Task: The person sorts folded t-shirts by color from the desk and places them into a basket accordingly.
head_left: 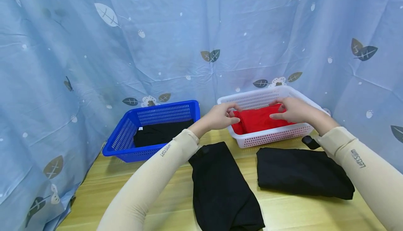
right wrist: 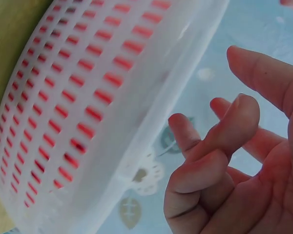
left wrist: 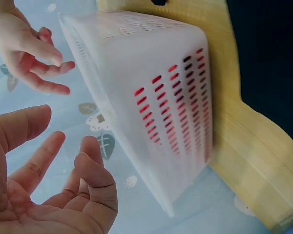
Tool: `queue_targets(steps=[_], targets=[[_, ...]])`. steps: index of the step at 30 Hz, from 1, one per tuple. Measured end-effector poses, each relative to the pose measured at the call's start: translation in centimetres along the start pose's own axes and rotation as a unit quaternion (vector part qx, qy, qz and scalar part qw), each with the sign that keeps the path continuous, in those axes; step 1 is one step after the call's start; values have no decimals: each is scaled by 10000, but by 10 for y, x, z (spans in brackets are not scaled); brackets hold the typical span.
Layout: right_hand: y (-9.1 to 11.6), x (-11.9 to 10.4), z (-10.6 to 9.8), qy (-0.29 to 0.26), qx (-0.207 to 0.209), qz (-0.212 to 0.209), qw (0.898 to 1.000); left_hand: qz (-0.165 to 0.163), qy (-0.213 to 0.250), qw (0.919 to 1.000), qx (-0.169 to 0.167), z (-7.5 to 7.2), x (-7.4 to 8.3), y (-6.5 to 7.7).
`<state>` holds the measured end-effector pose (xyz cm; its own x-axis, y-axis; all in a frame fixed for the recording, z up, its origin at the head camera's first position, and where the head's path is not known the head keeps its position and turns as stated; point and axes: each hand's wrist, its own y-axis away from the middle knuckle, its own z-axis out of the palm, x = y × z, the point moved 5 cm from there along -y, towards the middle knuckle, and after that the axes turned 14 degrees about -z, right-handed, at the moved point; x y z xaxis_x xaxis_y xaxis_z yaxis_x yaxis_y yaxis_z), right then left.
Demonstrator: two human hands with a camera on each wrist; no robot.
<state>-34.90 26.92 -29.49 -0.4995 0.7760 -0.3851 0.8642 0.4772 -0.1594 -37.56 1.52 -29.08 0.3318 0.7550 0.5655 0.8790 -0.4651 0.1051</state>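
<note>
Looking down through the head view, I find the red cloth (head_left: 259, 119) lying inside the white basket (head_left: 274, 135), toward the back of the desk (head_left: 173, 203). The left grip (head_left: 220, 116) is at the basket's left end, the right grip (head_left: 296, 110) over its right part; both are loosely spread, thumbs apart from half-bent fingers, with nothing held. Whether a fingertip brushes the cloth, I cannot tell. I judge the step in hand to be settling that cloth in its basket. Since black cloth (head_left: 162, 133) lies in the blue basket (head_left: 154, 107), the next move probably calls for clearing the white rim and taking hold of the long black garment (head_left: 223, 185) or the folded black garment (head_left: 300, 173) to its right.
</note>
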Motion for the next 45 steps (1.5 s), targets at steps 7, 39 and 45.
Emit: queue_targets(steps=[7,39,45], targets=[[16,-34,2,254,160,-274,9992,-8,-101,9999,-140,-5,-19,19],[129,-148,130,-3829,-1982,-787,8988,-326,-1459,9774,-1491,22,-64,89],[133,-152,153,-3897,-2156,-912,8907,-438,-1605,9761,-1401,37,-70,90]])
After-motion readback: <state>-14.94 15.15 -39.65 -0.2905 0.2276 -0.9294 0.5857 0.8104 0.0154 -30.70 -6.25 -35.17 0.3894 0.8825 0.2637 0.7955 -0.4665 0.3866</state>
